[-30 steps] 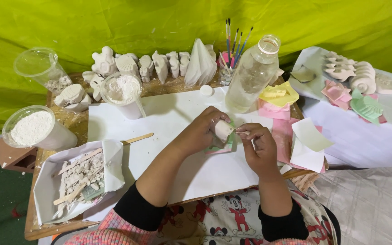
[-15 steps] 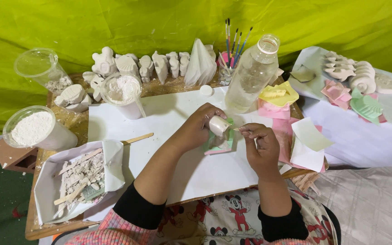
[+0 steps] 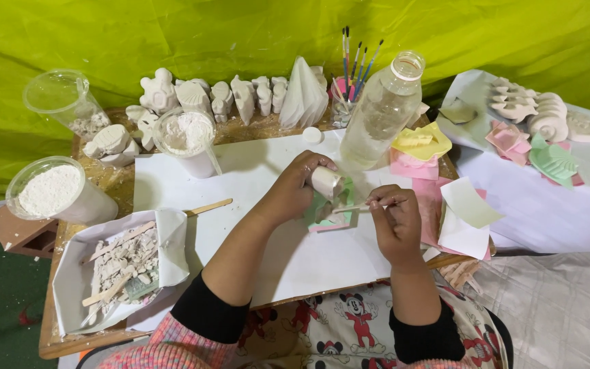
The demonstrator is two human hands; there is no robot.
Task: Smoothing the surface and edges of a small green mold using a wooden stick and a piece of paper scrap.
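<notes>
A big green cloth (image 3: 172,34) hangs behind a wooden surface (image 3: 52,342), and a large white paper sheet (image 3: 295,253) covers the middle of it. Near the back edge stands a tall clear bottle (image 3: 380,113) with no cap on, just beside the hands. It could tip over if an elbow or wrist bumps it, and whatever is inside would wet the paper. Along the back edge stands a row of white plaster figures (image 3: 240,96). At the left edge sits a tub of white powder (image 3: 52,191), and at the front left corner lies a paper tray of broken bits (image 3: 117,263).

The left hand (image 3: 295,188) is closed around a small white plaster piece (image 3: 326,181), held just above a green mould (image 3: 339,201) near the middle of the surface. The piece looks thin and crumbly, so a hard squeeze could crack it. The right hand (image 3: 394,219) pinches a thin stick (image 3: 353,207), and its tip points at the piece. A push that is too strong could chip the piece or make the stick slip and poke the other hand. If the fingers let go, the piece could fall and break.
</notes>
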